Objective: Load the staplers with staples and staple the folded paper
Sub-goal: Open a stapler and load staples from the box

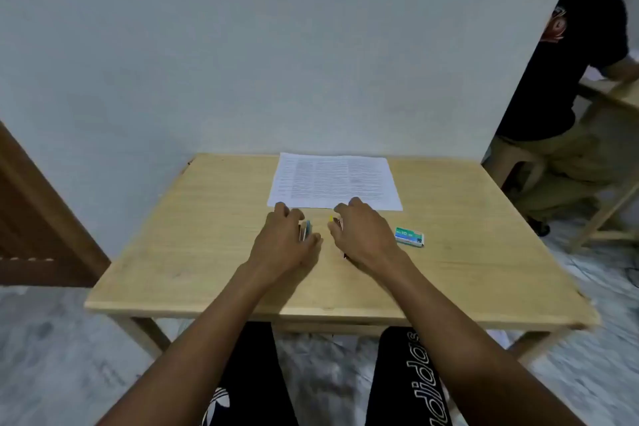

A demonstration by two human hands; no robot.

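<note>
A: Entry, staplers. Only slivers show. A blue-green stapler [306, 230] peeks out at 3 o'clock of the left hand [285, 242]; a yellow-tipped stapler [332, 221] shows at 10 o'clock of the right hand [363, 239]. Both lie mid-table, mostly covered.

B: Grip state?

A: Left hand is palm down with fingers curled over the blue-green stapler; whether it is truly clamped on it, I cannot tell. Right hand is likewise arched over the yellow-tipped one, fingers bent; contact is hidden, so again I cannot tell.

B: Paper?

A: A printed paper sheet [334, 182] lies flat at 12 o'clock of both hands, against the table's far edge. The fingertips of both hands reach its near edge.

B: Staples?

A: A small green staple box [409, 237] sits at 3 o'clock of the right hand, near it but apart.

B: Surroundings?

A: Light wooden table [207, 253] against a pale wall [242, 45]. A second person [567, 80] in a black shirt is at 2 o'clock, at another table.
</note>
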